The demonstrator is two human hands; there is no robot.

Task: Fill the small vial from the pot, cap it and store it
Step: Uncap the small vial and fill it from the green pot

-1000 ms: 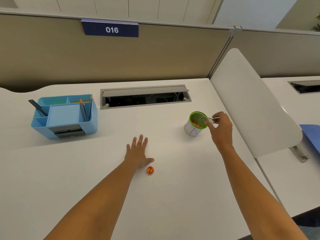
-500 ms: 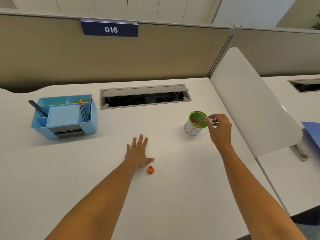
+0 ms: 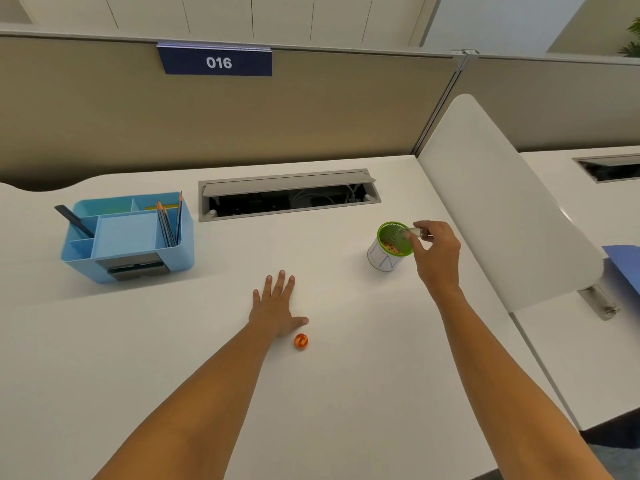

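Compared with half a second ago, our right hand point(image 3: 437, 252) has lifted a little and eased back from the pot point(image 3: 391, 245); more of the vial point(image 3: 414, 232) now shows beyond the fingertips. Our left hand point(image 3: 277, 306) has not moved.

Right grip: narrow, thumb and fingers pinched on the clear vial, right of centre in the frame. The vial hangs over the pot's right rim. Its long axis lies close to level, tilted slightly down toward the left, with the left end over the pot's green mesh and the other end in our fingers. We cannot tell whether anything is inside it.

The pot stands upright on the white worktop point(image 3: 346, 393), a green mesh rim above a white wrapper, with brownish bits visible inside.

Left grip: wide, palm flat on the worktop at centre frame, fingers spread, holding nothing. The small orange cap point(image 3: 301, 341) lies just below and right of the thumb, apart from it.

The blue organizer point(image 3: 128, 237) with pencils point(image 3: 169, 223) sits at left, well apart from the pot.
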